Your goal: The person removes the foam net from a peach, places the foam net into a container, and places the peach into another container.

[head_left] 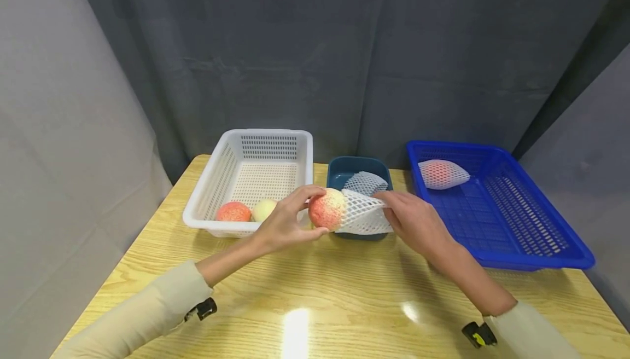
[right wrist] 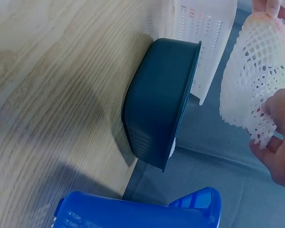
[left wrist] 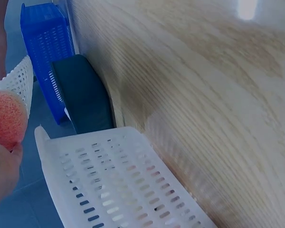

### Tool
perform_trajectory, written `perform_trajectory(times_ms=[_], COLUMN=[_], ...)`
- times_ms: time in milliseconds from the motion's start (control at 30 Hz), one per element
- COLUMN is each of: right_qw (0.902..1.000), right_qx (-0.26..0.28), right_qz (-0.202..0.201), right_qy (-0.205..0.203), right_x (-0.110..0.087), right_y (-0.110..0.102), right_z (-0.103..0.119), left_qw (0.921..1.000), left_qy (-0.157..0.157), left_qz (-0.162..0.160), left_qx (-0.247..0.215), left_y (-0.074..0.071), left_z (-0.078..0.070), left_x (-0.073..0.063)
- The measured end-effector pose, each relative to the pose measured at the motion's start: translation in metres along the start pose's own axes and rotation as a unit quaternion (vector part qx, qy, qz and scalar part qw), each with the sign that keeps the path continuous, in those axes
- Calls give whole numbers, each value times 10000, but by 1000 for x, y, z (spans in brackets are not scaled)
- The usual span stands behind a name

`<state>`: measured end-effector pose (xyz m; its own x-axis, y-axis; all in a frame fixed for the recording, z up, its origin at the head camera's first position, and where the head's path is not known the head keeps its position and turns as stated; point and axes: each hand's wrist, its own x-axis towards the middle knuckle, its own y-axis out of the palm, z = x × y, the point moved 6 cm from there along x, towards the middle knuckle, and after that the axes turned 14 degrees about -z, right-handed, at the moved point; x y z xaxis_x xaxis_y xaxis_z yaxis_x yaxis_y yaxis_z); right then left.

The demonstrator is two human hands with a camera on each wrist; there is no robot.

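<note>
My left hand (head_left: 287,222) holds a red and yellow peach (head_left: 326,209) between thumb and fingers, above the front of the table. A white foam net sleeve (head_left: 364,212) covers the peach's right end. My right hand (head_left: 415,218) pinches the far end of that sleeve, which stretches between the two hands. In the right wrist view the net (right wrist: 254,71) hangs wide below the fruit, thumb and fingertips gripping its narrowed edge. Beneath the sleeve stands a dark teal bin (head_left: 339,166) with another foam net (head_left: 366,183) in it.
On the left, a white basket (head_left: 197,206) holds a red peach (head_left: 233,212) and a pale yellow one (head_left: 264,209). A blue basket (head_left: 541,211) at the right contains a netted peach (head_left: 443,174). A grey curtain (head_left: 344,63) hangs behind the wooden table (head_left: 246,304).
</note>
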<state>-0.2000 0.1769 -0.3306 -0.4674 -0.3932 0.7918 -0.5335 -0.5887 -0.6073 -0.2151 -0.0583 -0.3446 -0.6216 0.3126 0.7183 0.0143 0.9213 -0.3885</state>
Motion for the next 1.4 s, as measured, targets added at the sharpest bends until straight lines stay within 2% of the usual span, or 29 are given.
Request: perform_trajectory(times_ms=[500, 833, 1033, 1400], right_qw=[9993, 9982, 9979, 9990], right_qx=[-155, -192, -218, -320], right_qz=[-283, -237, -358, -17], right_qy=[189, 509, 499, 327], right_x=[7, 10, 10, -3], right_y=[12, 24, 34, 60], right_z=[-20, -31, -33, -32], left_qw=[9995, 9985, 9977, 9972], left_qy=[-116, -182, -227, -284], left_qz=[-260, -416, -490, -545], left_qx=[151, 310, 403, 420], left_y=[-20, -32, -39, -45], left_z=[9, 16, 18, 21], left_x=[1, -1, 0, 1])
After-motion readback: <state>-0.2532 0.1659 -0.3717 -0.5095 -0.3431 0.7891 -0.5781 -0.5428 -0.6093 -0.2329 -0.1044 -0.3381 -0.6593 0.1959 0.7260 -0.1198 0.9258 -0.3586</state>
